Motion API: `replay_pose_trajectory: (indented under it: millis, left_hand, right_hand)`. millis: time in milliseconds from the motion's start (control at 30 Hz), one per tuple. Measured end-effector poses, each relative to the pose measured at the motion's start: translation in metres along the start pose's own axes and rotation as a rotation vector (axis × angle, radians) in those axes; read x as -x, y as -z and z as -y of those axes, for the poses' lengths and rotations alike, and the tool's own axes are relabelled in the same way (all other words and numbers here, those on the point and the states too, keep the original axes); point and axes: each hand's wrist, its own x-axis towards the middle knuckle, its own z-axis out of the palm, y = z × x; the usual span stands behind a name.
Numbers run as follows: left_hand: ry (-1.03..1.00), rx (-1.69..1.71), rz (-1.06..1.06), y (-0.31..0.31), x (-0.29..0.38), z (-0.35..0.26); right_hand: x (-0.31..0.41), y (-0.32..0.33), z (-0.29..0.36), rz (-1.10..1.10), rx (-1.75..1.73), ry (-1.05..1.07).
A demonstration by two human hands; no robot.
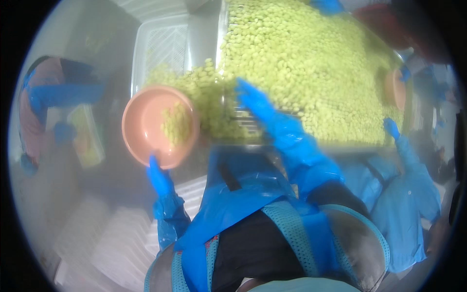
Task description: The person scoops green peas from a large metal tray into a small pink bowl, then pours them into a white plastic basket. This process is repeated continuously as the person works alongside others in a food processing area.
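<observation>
My left hand [159, 179], in a blue glove, grips the near rim of a round pink plastic bowl [146, 116]. Some small pale green pieces [177, 124], possibly beans or fruit, lie at the right side inside the bowl. My right hand [253, 98], gloved in blue, is at the left part of a wide layer of the same pale green pieces [310, 65], slightly blurred. Whether it holds any is not clear. Metal bars [248, 122] show below that hand. More pieces lie heaped between the bowl and the layer.
A white plastic basket [136, 58] stands behind the bowl. Co-workers' gloved hands [391, 127] [327, 5] are at the layer's right and far edges, near another pink bowl [396, 89]. At left, a person's blue sleeve [65, 95] is near a tray. White crates [120, 241] are stacked lower left.
</observation>
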Motion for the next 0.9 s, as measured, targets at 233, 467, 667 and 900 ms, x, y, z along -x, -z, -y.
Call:
replay_pose_trajectory:
  millis: [233,467,667,900]
  left_hand:
    - [-0.118,-0.077,0.047,-0.047,0.012,0.02]
    - [-0.108,-0.028,-0.019,-0.085,0.002,0.022]
    - [-0.089,0.043,-0.102,-0.101,-0.027,0.055]
    - [-0.07,0.103,-0.208,-0.124,-0.024,0.068]
  right_hand:
    - [0.004,0.287,-0.108,-1.25,0.653,0.416]
    - [-0.005,0.125,-0.048,-0.531,0.508,0.458]
    - [-0.002,0.214,0.009,-0.67,0.289,0.372]
    - [-0.033,0.398,0.003,-1.097,0.736,0.53]
